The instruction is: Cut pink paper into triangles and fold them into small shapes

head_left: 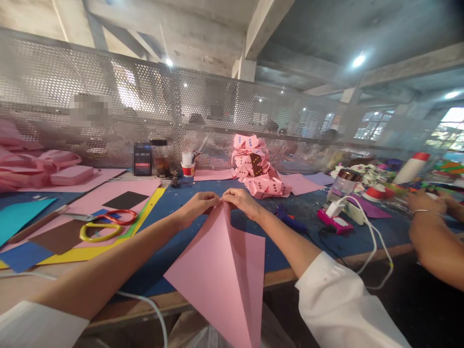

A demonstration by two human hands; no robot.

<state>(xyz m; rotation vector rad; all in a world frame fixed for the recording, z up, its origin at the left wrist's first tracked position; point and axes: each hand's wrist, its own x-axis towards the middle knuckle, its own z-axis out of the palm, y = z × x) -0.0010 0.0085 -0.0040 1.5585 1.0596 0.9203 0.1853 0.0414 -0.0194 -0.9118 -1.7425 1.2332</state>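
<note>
A large sheet of pink paper (217, 270) hangs between my arms, creased down its middle and reaching below the table's front edge. At its top corner my left hand (201, 205) is closed in a pinch. My right hand (242, 200) pinches the same corner from the other side, the fingertips of both hands almost touching. Behind my hands stands a pile of folded pink paper pieces (250, 164) with dark and blue dots. To the left of my left arm lie scissors (105, 224) with one red and one yellow handle loop, on stacked coloured paper.
A heap of pink paper shapes (43, 164) fills the far left. A phone (142, 159), a dark-lidded jar (160, 157) and a cup (187, 166) stand by the mesh partition (152, 106). Right are a pink power strip (335, 221), white cables and another person's arm (435, 237).
</note>
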